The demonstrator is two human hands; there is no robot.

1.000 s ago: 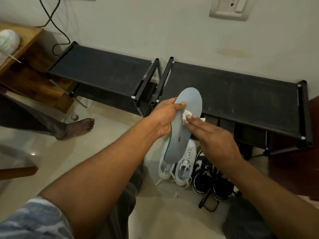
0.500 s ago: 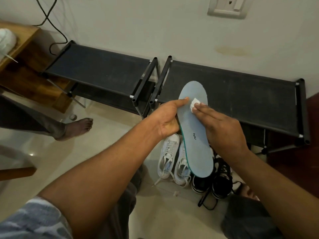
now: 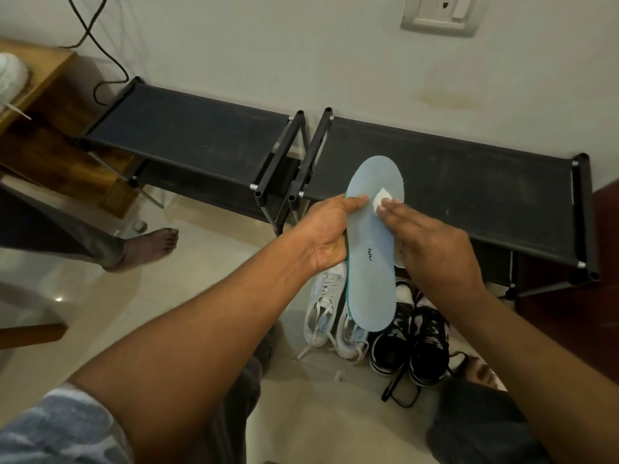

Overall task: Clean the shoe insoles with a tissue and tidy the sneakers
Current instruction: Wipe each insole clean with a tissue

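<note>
Our left hand (image 3: 330, 237) holds the pale blue insole (image 3: 370, 266) above the white sneakers (image 3: 326, 308), grip closed on its edge, fingers apparently curled behind. Our right hand (image 3: 435, 247), fingers straight, presses the tissue (image 3: 382, 198) against the insole's toe end.

Matt pale-blue foam-like insole (image 3: 370, 262), crumpled white paper tissue (image 3: 381, 197), dusty black cloth rack shelves (image 3: 445, 192), glossy floor tiles (image 3: 100, 296).
</note>
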